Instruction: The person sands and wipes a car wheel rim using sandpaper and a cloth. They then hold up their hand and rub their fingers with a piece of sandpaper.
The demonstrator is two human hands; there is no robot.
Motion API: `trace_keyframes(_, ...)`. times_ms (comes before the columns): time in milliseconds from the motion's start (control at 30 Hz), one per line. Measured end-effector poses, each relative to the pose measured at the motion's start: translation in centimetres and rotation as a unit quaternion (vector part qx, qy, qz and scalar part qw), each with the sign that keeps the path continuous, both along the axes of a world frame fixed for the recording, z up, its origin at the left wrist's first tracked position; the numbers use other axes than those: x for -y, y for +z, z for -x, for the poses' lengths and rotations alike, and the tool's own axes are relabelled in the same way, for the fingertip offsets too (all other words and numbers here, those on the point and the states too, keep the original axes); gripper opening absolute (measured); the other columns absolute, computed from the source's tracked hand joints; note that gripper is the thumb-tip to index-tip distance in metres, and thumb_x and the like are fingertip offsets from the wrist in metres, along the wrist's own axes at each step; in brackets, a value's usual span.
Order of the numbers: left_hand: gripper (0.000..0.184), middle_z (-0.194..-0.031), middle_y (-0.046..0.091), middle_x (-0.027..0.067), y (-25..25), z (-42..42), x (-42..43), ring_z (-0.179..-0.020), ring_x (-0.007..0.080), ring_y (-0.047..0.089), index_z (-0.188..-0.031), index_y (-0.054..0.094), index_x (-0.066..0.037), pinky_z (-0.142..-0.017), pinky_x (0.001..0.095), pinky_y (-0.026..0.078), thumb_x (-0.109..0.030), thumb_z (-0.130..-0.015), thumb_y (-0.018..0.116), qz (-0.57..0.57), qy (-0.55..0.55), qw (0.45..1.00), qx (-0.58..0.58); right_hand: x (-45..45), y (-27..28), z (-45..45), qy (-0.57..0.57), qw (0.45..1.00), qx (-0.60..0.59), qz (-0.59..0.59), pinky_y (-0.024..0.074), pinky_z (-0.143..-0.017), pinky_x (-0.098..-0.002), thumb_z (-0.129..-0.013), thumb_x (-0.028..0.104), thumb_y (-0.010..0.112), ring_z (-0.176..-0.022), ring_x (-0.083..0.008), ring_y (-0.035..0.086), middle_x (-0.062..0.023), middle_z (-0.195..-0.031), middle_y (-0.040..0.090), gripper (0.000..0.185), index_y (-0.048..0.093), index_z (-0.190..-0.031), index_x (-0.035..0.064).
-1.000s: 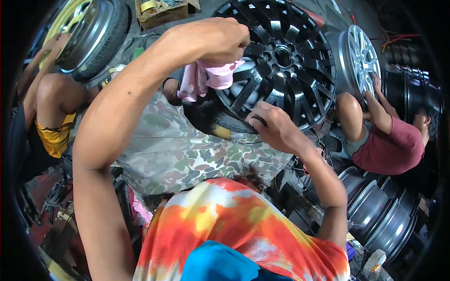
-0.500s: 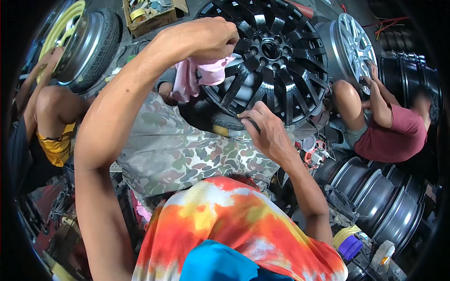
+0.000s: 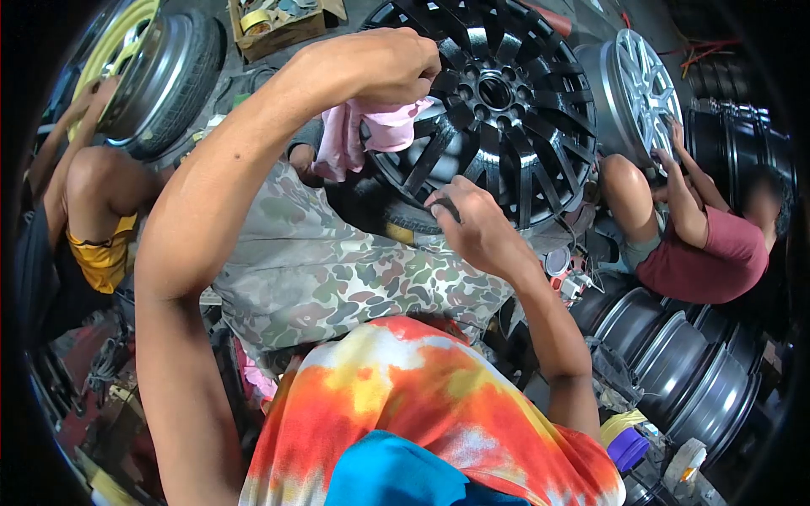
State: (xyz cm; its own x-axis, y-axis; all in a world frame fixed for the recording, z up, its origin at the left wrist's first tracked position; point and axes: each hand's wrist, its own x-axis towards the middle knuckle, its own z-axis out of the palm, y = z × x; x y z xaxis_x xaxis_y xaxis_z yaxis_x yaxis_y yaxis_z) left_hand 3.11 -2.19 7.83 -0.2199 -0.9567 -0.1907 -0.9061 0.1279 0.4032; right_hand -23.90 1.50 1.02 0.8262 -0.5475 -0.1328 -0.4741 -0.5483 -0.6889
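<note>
Cardboard box (image 3: pixel 285 37), silver spoked wheel (image 3: pixel 648 84)

- The bare left arm (image 3: pixel 194 228) bends sharply at the elbow, its forearm slanting up and across to the right.
- The bare left hand (image 3: pixel 396 67) is curled into a fist, back uppermost, knuckles towards the right.
- The bare right arm (image 3: pixel 553 329) bends too, its forearm angling up and inward.
- The bare right hand (image 3: pixel 477 221) sits lower, fingers bent, thumb near the index finger.

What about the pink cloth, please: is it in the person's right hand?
No, the pink cloth hangs from the left hand.
</note>
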Motion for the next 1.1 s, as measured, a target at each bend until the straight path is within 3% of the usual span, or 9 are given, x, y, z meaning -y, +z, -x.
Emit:
trace_keyframes(267, 0.022, -0.091, 0.075, 0.0214, -1.2, -0.1, 0.6, -0.091, 0.0416, 0.072, -0.097, 0.077, -0.002, -0.083, 0.0483, 0.057, -0.018, -0.094, 0.062, 0.013, -0.012, 1.000, -0.001, 1.8, 1.7, -0.7, 0.098, 0.990, -0.099, 0.019, 0.0552, -0.087, -0.0482, -0.090, 0.002, 0.060, -0.097, -0.0442, 0.068, -0.0263, -0.102, 0.063, 0.016, 0.067, -0.099, -0.0088)
trace_keyframes(433, 0.023, -0.092, 0.076, 0.0206, -0.8, -0.5, 0.2, -0.092, 0.0421, 0.072, -0.099, 0.077, -0.003, -0.085, 0.0484, 0.057, -0.020, -0.095, 0.063, 0.008, 0.019, 1.000, -0.009, 3.4, 2.1, -1.8, 0.315, 0.916, -0.124, 0.214, 0.0573, -0.081, -0.0414, -0.086, 0.004, 0.061, -0.091, -0.0342, 0.070, -0.0206, -0.108, 0.063, 0.011, 0.066, -0.094, -0.0027)
trace_keyframes(533, 0.023, -0.094, 0.076, 0.0205, -1.1, -0.8, 0.2, -0.094, 0.0414, 0.072, -0.100, 0.077, -0.003, -0.087, 0.0482, 0.057, -0.020, -0.095, 0.063, 0.017, -0.005, 1.000, 0.009, 4.2, 2.2, -2.2, 0.324, 0.895, -0.129, 0.276, 0.0570, -0.079, -0.0404, -0.085, 0.005, 0.060, -0.091, -0.0306, 0.070, -0.0185, -0.107, 0.063, 0.013, 0.067, -0.092, -0.0014)
trace_keyframes(667, 0.023, -0.096, 0.076, 0.0201, -0.4, -0.9, -0.3, -0.098, 0.0401, 0.072, -0.101, 0.077, -0.003, -0.088, 0.0477, 0.057, -0.020, -0.095, 0.064, -0.002, 0.012, 1.000, 0.003, 4.0, 1.8, -1.3, 0.356, 0.899, -0.150, 0.206, 0.0572, -0.078, -0.0378, -0.087, 0.012, 0.061, -0.088, -0.0310, 0.068, -0.0134, -0.103, 0.063, 0.018, 0.069, -0.096, -0.0006)
trace_keyframes(700, 0.023, -0.096, 0.076, 0.0200, -0.2, -1.0, -0.3, -0.099, 0.0399, 0.072, -0.102, 0.077, -0.003, -0.089, 0.0477, 0.057, -0.020, -0.095, 0.063, -0.008, 0.016, 1.000, 0.008, 3.3, 1.8, -0.9, 0.332, 0.919, -0.029, 0.209, 0.0559, -0.071, -0.0472, -0.089, 0.004, 0.063, -0.078, -0.0368, 0.070, -0.0236, -0.096, 0.064, 0.007, 0.062, -0.084, -0.0010)
trace_keyframes(800, 0.024, -0.096, 0.076, 0.0206, -0.5, -1.5, -0.1, -0.098, 0.0404, 0.072, -0.102, 0.077, -0.003, -0.088, 0.0481, 0.057, -0.020, -0.095, 0.063, -0.006, -0.004, 1.000, 0.012, 1.9, 2.3, -0.8, 0.145, 0.986, -0.068, 0.038, 0.0542, -0.073, -0.0499, -0.091, 0.004, 0.062, -0.084, -0.0423, 0.068, -0.0234, -0.095, 0.062, 0.010, 0.062, -0.088, -0.0052)
trace_keyframes(933, 0.024, -0.097, 0.076, 0.0211, -0.4, -1.4, 0.0, -0.098, 0.0404, 0.072, -0.103, 0.077, -0.003, -0.088, 0.0479, 0.057, -0.020, -0.095, 0.063, -0.004, 0.002, 1.000, 0.008, 0.1, -0.3, 0.6, 0.000, 0.999, 0.035, -0.013, 0.0510, -0.071, -0.0479, -0.096, 0.006, 0.062, -0.085, -0.0420, 0.065, -0.0221, -0.095, 0.061, 0.016, 0.068, -0.107, -0.0046)
trace_keyframes(1067, 0.024, -0.095, 0.076, 0.0228, -0.3, -0.6, 0.5, -0.094, 0.0415, 0.072, -0.102, 0.078, -0.003, -0.086, 0.0483, 0.057, -0.020, -0.094, 0.063, -0.012, -0.007, 1.000, 0.000, -1.7, 0.3, 0.5, -0.137, 0.978, -0.006, -0.155, 0.0502, -0.074, -0.0443, -0.099, 0.008, 0.064, -0.080, -0.0365, 0.064, -0.0197, -0.094, 0.061, 0.018, 0.070, -0.113, -0.0015)
trace_keyframes(1100, 0.024, -0.094, 0.076, 0.0234, -0.2, -0.5, 0.6, -0.093, 0.0419, 0.072, -0.101, 0.078, -0.002, -0.085, 0.0485, 0.057, -0.019, -0.094, 0.063, -0.013, -0.011, 1.000, -0.003, -2.2, -0.1, 0.5, -0.146, 0.979, 0.037, -0.140, 0.0430, -0.060, -0.0345, -0.103, 0.011, 0.065, -0.069, -0.0182, 0.050, -0.0107, -0.090, 0.058, 0.014, 0.073, -0.111, 0.0012)
